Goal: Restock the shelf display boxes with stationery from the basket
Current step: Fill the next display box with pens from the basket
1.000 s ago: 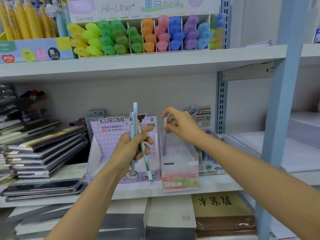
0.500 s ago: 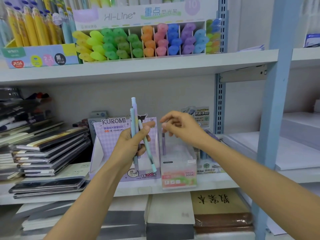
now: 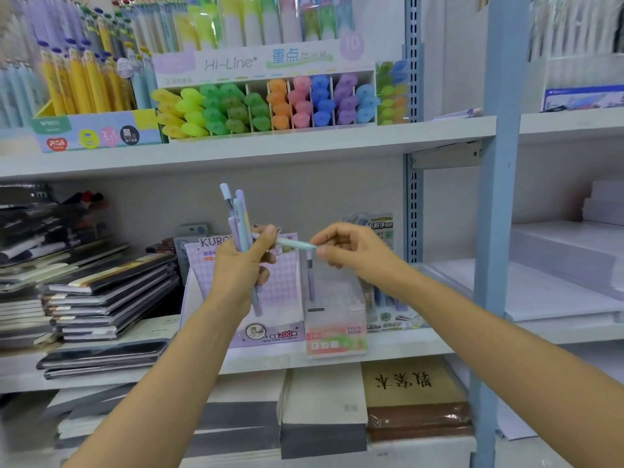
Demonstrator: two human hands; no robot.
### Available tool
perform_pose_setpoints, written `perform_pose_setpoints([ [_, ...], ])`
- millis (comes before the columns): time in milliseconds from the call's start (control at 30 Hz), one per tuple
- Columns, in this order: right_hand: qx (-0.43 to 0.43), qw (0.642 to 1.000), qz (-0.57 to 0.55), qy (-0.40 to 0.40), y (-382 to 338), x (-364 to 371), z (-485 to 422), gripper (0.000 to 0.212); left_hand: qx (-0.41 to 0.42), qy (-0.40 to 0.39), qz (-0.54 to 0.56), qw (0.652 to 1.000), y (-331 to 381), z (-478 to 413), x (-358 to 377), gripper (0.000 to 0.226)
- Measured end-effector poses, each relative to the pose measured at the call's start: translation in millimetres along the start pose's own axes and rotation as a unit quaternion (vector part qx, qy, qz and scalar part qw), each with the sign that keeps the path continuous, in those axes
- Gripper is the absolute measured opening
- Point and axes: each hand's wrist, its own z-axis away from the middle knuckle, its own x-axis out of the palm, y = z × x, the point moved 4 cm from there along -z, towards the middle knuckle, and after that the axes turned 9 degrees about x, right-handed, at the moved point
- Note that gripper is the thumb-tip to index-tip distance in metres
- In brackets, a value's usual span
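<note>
Stationery shop, pale grey middle shelf (image 3: 405, 347).
Right hand (image 3: 354, 251) pinching mint-green plastic pen (image 3: 297, 244), long axis level, far end at left hand (image 3: 239, 268) gripping pastel pen bundle (image 3: 239, 221); clear plastic display box (image 3: 334, 319) just beneath that pinch.

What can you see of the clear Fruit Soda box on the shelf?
The Fruit Soda box is an upright display box of clear-looking plastic, with a pink and green label across its lower front. It stands on the middle shelf, close beside the purple KUROMI box. One lilac pen stands upright inside. The right hand hovers above it, apparently not touching.
</note>
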Motion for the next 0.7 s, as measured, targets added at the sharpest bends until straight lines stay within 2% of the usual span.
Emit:
perform_pose_setpoints([
  [67,-0.001,0.997,-0.056,0.057,-0.7,-9.4,1.2,0.012,-0.039,-0.022,-0.037,0.998,-4.7,5.5,0.3,0.026],
  [167,0.004,0.977,-0.191,0.097,-0.9,-14.7,-0.4,0.015,-0.105,-0.092,-0.045,0.989,-10.8,12.4,7.0,0.031],
  [267,-0.004,0.965,-0.222,0.139,-3.4,-24.9,-6.1,0.017,-0.155,-0.132,-0.044,0.978,-15.7,14.0,12.1,0.031],
  [400,-0.003,0.969,-0.112,0.219,3.1,-42.9,-16.1,0.023,-0.215,-0.101,-0.022,0.971,-25.8,9.7,5.4,0.013],
  [500,0.009,0.978,-0.006,0.208,16.2,-38.8,-25.6,0.020,-0.222,-0.095,0.023,0.970,-32.4,7.8,4.1,0.005],
  [700,-0.001,0.977,0.144,0.155,37.5,-9.8,-46.0,0.014,-0.141,-0.149,-0.001,0.979,-38.5,6.7,3.2,0.019],
])
